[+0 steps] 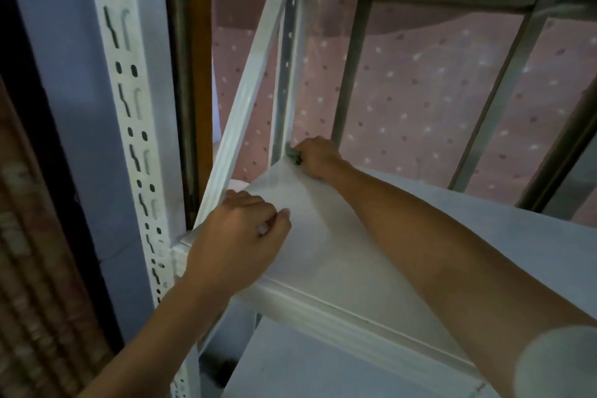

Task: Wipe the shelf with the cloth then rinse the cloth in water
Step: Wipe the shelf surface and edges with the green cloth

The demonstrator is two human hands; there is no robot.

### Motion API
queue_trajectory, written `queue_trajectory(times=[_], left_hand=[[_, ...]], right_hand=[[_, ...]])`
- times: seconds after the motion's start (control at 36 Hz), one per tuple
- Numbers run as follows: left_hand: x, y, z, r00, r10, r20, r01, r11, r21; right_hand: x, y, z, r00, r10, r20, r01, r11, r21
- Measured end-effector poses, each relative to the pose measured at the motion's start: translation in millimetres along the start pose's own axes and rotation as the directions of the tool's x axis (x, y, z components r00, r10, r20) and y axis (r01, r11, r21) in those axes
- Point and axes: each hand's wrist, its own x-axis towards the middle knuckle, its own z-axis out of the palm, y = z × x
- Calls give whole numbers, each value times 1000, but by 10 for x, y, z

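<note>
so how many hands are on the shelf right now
2. The left hand rests on the near left side of the white shelf; the right hand is at the back corner, gripping a small green cloth.

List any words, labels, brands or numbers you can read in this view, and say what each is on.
None: no readable text anywhere.
The white shelf and slotted upright post carry no print or labels.
The green cloth in the right hand is mostly hidden.
The pink fabric shows only dots.
</note>
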Motion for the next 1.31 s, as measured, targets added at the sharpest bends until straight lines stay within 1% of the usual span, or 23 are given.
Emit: queue_trajectory(times=[0.11, 0.19, 0.22, 0.31, 0.33, 0.39, 0.42, 0.44, 0.5, 0.56, 0.61, 0.67, 0.75, 0.83, 0.94, 1.0, 1.03, 1.08, 1.11, 1.14, 1.19, 1.25, 1.31], left_hand=[[-19, 33, -50, 995, -31, -98, 22, 995, -94], [-49, 92, -104, 990, -30, -141, 0, 978, -209], [-55, 115, -126, 986, -38, -162, -4, 968, -250], [-62, 163, -187, 973, -78, -219, -3, 938, -347], [-58, 178, -216, 969, -94, -229, 5, 933, -359], [-49, 204, -277, 963, -137, -233, 41, 926, -376], [-51, 214, -306, 960, -162, -227, 63, 918, -391], [-56, 223, -336, 958, -184, -219, 81, 909, -410], [-72, 242, -388, 954, -225, -197, 121, 892, -435], [-92, 254, -436, 945, -284, -163, 184, 872, -454], [-104, 241, -462, 931, -345, -114, 255, 844, -472], [-109, 233, -454, 921, -386, -57, 321, 832, -452], [-103, 263, -385, 914, -406, -10, 365, 832, -418], [-55, 289, -312, 907, -421, -9, 384, 836, -391], [-29, 320, -247, 891, -453, -9, 418, 831, -368], [-49, 366, -202, 900, -435, 24, 423, 861, -283], [-74, 384, -171, 919, -391, 45, 391, 894, -218], [-134, 414, -128, 951, -279, 131, 287, 957, -46], [-140, 419, -115, 952, -234, 198, 234, 972, 26], [-154, 424, -102, 941, -207, 269, 195, 978, 71], [-142, 425, -95, 911, -212, 355, 179, 976, 124], [-107, 425, -99, 894, -234, 381, 200, 972, 127], [-87, 404, -118, 898, -247, 364, 222, 969, 109]], right_hand=[[-242, -225, -42, 984, -179, -8, 179, 982, 62], [-597, -450, -132, 944, -327, -39, 329, 929, 170], [-753, -534, -169, 923, -382, -43, 382, 903, 196], [-1258, -767, -266, 865, -499, -57, 500, 847, 181], [-1431, -831, -292, 838, -537, -98, 545, 816, 192], [-1753, -924, -334, 756, -620, -210, 654, 719, 234], [-1883, -939, -348, 718, -657, -230, 696, 670, 257], [-1986, -936, -356, 686, -691, -227, 726, 630, 276], [-2118, -888, -398, 643, -742, -187, 759, 586, 285], [-2155, -733, -445, 632, -761, -144, 752, 559, 349], [-2152, -502, -504, 675, -734, -76, 675, 572, 466], [-2130, -303, -520, 720, -693, -40, 609, 602, 517], [-2071, -228, -520, 728, -681, -80, 630, 618, 471], [-1986, -326, -501, 719, -688, -105, 655, 618, 434], [-1638, -234, -378, 783, -615, -93, 593, 694, 408], [-1367, -11, -309, 855, -512, -78, 494, 759, 424], [-1229, 156, -291, 900, -431, -62, 417, 815, 401], [-1011, 562, -262, 964, -259, -55, 264, 923, 281], [-910, 777, -263, 981, -182, -62, 191, 954, 233], [-859, 981, -250, 993, -97, -68, 109, 973, 204], [-766, 1286, -230, 996, 28, -87, -10, 980, 198], [-720, 1377, -222, 994, 74, -85, -55, 977, 207], [-737, 1291, -246, 996, 46, -75, -31, 981, 192]])
